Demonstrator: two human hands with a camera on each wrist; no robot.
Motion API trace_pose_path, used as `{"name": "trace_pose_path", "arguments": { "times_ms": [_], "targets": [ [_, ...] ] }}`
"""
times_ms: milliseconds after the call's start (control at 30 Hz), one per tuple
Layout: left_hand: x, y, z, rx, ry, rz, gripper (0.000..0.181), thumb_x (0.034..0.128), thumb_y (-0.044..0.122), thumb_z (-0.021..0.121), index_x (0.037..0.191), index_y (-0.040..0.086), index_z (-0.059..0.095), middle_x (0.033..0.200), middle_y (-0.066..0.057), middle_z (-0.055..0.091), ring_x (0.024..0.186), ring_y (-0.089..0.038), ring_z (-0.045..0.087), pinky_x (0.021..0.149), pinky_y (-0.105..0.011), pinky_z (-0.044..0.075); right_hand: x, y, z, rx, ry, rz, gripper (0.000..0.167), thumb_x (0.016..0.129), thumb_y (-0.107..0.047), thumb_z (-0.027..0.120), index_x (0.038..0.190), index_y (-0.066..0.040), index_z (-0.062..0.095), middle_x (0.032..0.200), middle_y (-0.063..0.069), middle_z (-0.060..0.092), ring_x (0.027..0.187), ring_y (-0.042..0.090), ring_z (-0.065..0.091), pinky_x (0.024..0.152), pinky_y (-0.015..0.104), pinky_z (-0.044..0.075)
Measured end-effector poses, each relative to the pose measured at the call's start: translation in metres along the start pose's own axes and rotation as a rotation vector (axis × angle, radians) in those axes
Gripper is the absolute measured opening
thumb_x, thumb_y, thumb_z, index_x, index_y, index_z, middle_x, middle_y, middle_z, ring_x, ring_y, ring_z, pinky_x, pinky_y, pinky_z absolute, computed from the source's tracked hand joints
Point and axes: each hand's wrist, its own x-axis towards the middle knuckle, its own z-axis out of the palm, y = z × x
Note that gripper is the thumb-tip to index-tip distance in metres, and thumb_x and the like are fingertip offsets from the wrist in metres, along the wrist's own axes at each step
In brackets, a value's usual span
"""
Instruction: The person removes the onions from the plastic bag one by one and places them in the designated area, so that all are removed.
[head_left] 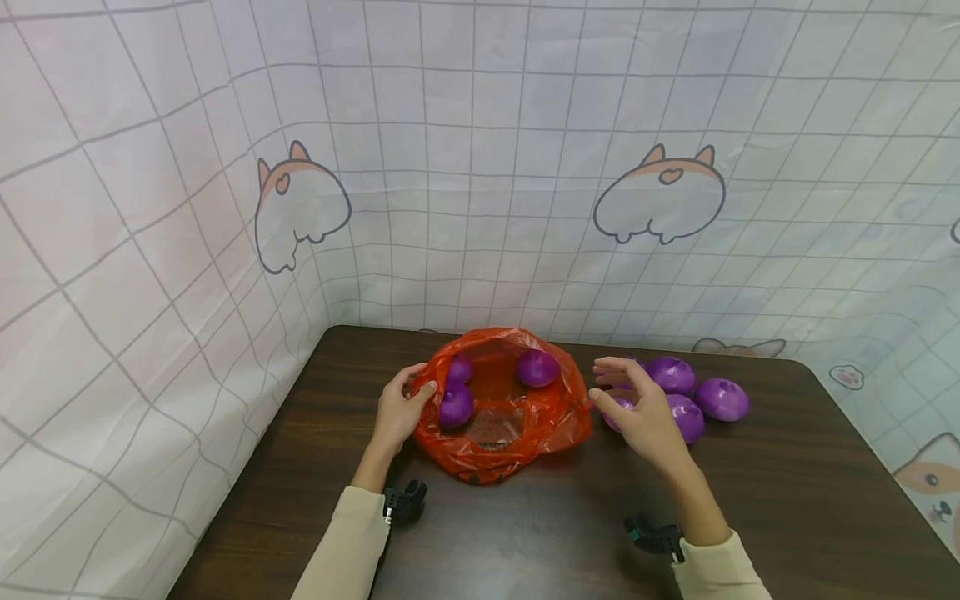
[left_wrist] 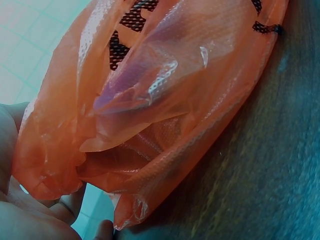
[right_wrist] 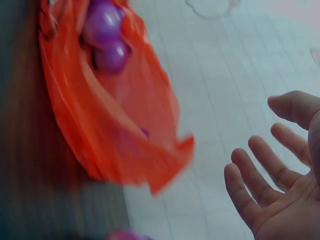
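Observation:
A red plastic bag (head_left: 555, 421) lies with its mouth spread on the table, several purple round objects (head_left: 537, 367) inside it. My left hand (head_left: 401, 408) pinches the bag's left rim between thumb and fingers; in the left wrist view the thin film (left_wrist: 55, 150) lies against the palm. To the right of the bag, my right hand (head_left: 637, 412) is held in the air with fingers spread and nothing in them, over a group of purple round objects (head_left: 722, 399). The right wrist view shows that empty hand (right_wrist: 280, 190) apart from the bag (right_wrist: 135, 160).
The dark wooden table (head_left: 525, 533) reaches back to a white cloth (head_left: 480, 208) with a grid and animal drawings, which hangs behind and along the left. Black straps (head_left: 405, 502) are worn on both wrists, below beige sleeves (head_left: 341, 546).

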Motion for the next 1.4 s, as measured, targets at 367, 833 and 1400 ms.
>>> {"name": "trace_pose_path", "arguments": {
  "times_ms": [367, 833, 1400],
  "targets": [
    [0.001, -0.003, 0.0, -0.002, 0.001, 0.008, 0.041, 0.0987, 0.026, 0.069, 0.138, 0.018, 0.062, 0.123, -0.014, 0.061, 0.097, -0.026, 0.059, 0.079, -0.03, 0.052, 0.004, -0.014, 0.069, 0.0, -0.112, -0.031, 0.044, 0.094, -0.02, 0.075, 0.135, -0.019, 0.058, 0.135, 0.008, 0.057, 0.125, 0.028, 0.057, 0.103, 0.054, 0.05],
    [0.001, -0.003, 0.001, -0.002, -0.001, 0.008, 0.041, 0.0988, 0.027, 0.069, 0.139, 0.019, 0.062, 0.125, -0.014, 0.061, 0.099, -0.026, 0.06, 0.081, -0.033, 0.054, 0.043, 0.01, 0.114, -0.206, -0.153, 0.066, 0.054, 0.09, -0.022, 0.077, 0.138, -0.012, 0.056, 0.149, 0.016, 0.046, 0.139, 0.041, 0.037, 0.114, 0.063, 0.034],
    [0.001, -0.003, 0.001, -0.016, -0.003, 0.002, 0.04, 0.0988, 0.026, 0.069, 0.138, 0.019, 0.063, 0.123, -0.014, 0.061, 0.095, -0.024, 0.061, 0.077, -0.031, 0.053, 0.077, 0.043, 0.129, -0.277, -0.109, 0.273, 0.077, 0.089, -0.028, 0.076, 0.154, -0.009, 0.038, 0.146, 0.028, 0.044, 0.125, 0.046, 0.053, 0.098, 0.059, 0.051]
  ]
}}
